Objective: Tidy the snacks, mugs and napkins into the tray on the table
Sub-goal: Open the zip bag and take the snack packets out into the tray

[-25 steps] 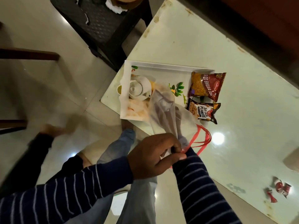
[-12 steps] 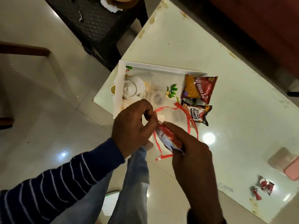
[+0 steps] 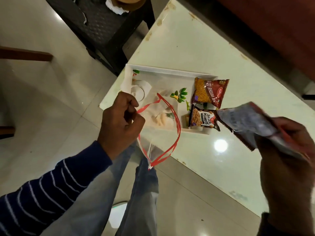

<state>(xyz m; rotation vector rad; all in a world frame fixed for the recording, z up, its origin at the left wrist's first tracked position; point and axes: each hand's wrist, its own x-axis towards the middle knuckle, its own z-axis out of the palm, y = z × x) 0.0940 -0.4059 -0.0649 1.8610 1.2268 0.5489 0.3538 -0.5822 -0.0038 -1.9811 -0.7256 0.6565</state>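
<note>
A white tray [image 3: 170,71] sits at the near corner of the pale table [image 3: 196,45]. Inside it are a white mug [image 3: 138,92] on the left, an orange-and-red bhujia packet [image 3: 210,92] and a salted peanuts packet [image 3: 202,119] on the right. My left hand [image 3: 121,123] pinches the red-edged mouth of a clear plastic bag [image 3: 160,130], held in front of the tray with its mouth gaping. My right hand [image 3: 286,160] holds a blurred silver-and-red snack packet [image 3: 247,123] above the table, to the right of the tray and clear of the bag.
A black plastic chair [image 3: 102,23] with a hat on it stands beyond the tray's left corner. A dark wooden bar [image 3: 25,55] juts in at the left. My jeans legs [image 3: 136,193] are below the table edge. The floor is glossy tile.
My right hand has pulled the snack packet out of the bag and swung it right, away from the bag. My left hand keeps its hold on the bag's mouth, which now hangs wide.
</note>
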